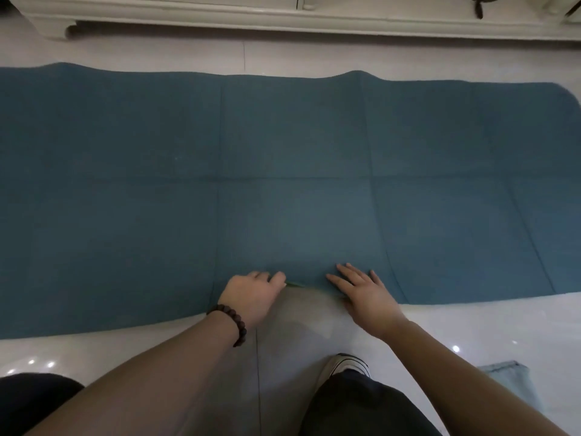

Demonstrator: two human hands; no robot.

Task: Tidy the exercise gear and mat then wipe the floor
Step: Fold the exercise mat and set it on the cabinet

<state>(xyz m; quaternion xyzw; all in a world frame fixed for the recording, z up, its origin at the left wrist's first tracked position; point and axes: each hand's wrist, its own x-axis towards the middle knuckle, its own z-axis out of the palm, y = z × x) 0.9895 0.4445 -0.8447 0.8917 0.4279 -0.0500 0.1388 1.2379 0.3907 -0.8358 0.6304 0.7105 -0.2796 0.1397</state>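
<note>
With the near edge of the blue exercise mat point(292, 171) pinched by the left hand point(251, 294) and merely pressed by the spread fingers point(349, 273) of the right hand point(366, 295), a lopsided, creased fold could be produced

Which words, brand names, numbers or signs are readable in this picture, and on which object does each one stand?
None: no text can be read anywhere.
Blue mat: only fold lines, no print.
White cabinet base: no label visible.
Shoe: stripes only, no brand name legible.
Bead bracelet: plain beads.
</note>
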